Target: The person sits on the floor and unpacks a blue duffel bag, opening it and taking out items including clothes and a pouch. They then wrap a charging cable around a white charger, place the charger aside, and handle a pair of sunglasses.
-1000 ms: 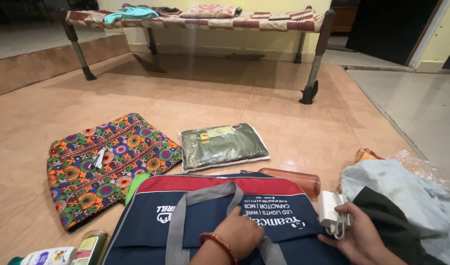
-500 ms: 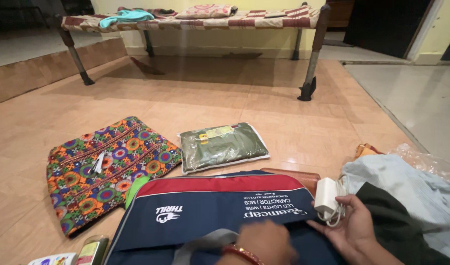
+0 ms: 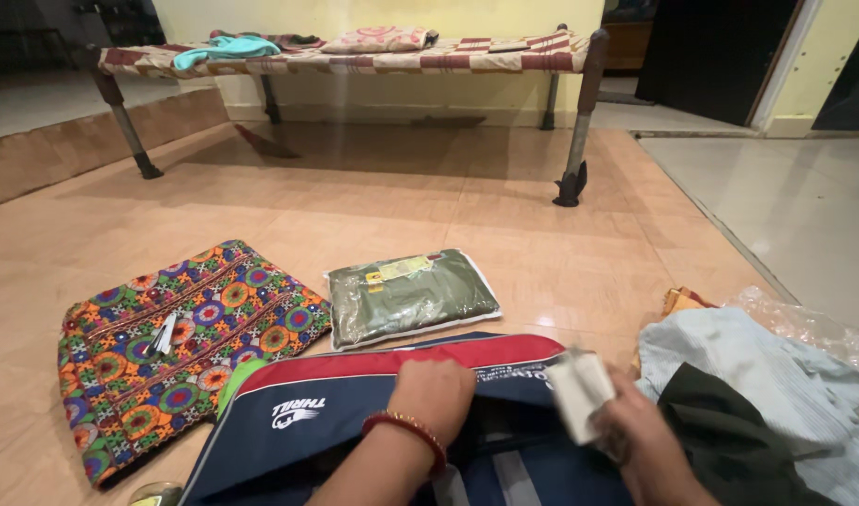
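Observation:
A navy bag (image 3: 298, 431) with a red strip and grey straps lies on the floor in front of me. My left hand (image 3: 434, 394), with a red bangle on the wrist, grips the bag's top flap and holds it up. My right hand (image 3: 636, 436) holds a white charger (image 3: 579, 395) with its cable, blurred, over the bag's opening at the right.
On the tiled floor lie a colourful embroidered bag (image 3: 167, 337) at the left and a packed green cloth in clear plastic (image 3: 409, 296) in the middle. A pile of light blue and dark clothes (image 3: 757, 403) sits at the right. A cot (image 3: 355, 56) stands at the back.
My left hand has moved up to the bag's top edge and lifted the flap. My right hand has brought the charger left, over the opening. The orange bottle is now hidden.

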